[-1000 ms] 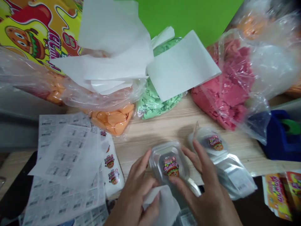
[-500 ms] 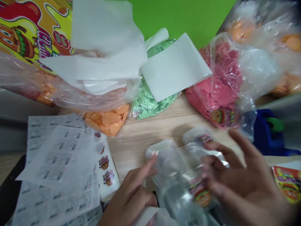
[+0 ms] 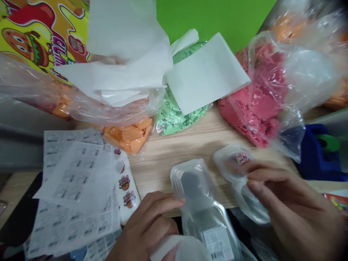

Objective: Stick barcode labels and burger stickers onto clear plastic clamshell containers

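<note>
My left hand (image 3: pixel 145 226) sits at the bottom edge, its fingertips against a transparent plastic tray (image 3: pixel 193 185) and its palm over a piece of white paper (image 3: pixel 179 250). The tray lies in a sealed pack with a barcode label (image 3: pixel 219 243), a grey backing showing through. My right hand (image 3: pixel 289 203) curls over a second transparent tray (image 3: pixel 233 166) carrying a round burger sticker (image 3: pixel 242 158). Its fingers hide much of that tray. Nearby, a white strip holds round burger stickers (image 3: pixel 126 192).
Sheets of barcode labels (image 3: pixel 73 185) lie left on the wooden table (image 3: pixel 174 163). Behind stand bags of orange (image 3: pixel 126 136), green (image 3: pixel 174 116) and red (image 3: pixel 252 98) sand-like material under white paper sheets (image 3: pixel 206 72). A blue dispenser (image 3: pixel 317 152) stands right.
The tray between my hands has turned over, its sticker side now down and its barcode side up. My right hand has moved right, onto the second tray.
</note>
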Action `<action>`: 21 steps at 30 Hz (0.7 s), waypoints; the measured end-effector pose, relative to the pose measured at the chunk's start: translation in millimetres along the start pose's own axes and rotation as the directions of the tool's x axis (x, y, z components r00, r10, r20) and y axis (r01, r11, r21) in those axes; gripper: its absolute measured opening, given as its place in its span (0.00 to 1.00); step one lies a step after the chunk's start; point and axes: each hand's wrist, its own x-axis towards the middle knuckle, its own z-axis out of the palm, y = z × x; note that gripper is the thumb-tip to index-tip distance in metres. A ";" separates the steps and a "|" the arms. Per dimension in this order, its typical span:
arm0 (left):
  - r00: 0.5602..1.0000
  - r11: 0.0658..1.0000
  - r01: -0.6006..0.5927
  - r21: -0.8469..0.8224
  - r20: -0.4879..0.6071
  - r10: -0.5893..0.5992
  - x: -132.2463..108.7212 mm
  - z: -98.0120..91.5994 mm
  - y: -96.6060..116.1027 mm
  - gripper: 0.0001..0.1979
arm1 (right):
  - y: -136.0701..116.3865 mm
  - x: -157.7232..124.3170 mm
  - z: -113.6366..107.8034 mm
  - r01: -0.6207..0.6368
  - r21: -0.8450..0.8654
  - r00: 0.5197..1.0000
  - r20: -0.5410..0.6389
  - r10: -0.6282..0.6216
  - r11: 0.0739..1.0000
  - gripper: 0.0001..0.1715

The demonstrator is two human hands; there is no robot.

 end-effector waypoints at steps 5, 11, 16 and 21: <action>0.997 0.995 -0.078 0.062 0.008 0.077 -6.6 -3.9 -5.7 0.10 | -22.7 -0.4 30.1 -0.273 0.215 0.921 0.341 0.189 0.938 0.09; 0.958 0.947 -0.257 0.193 -0.075 0.276 -2.9 7.1 -15.9 0.13 | -10.8 7.8 35.3 -0.268 0.240 0.886 0.442 0.141 0.933 0.22; 0.950 0.940 -0.279 0.198 -0.088 0.300 0.8 13.2 -19.9 0.14 | -12.3 24.0 25.9 -0.205 0.215 0.803 0.595 0.038 0.955 0.23; 0.964 0.960 -0.248 0.128 -0.066 0.258 -0.5 13.1 -22.2 0.12 | -13.1 32.1 25.7 -0.148 0.174 0.781 0.625 0.007 0.974 0.25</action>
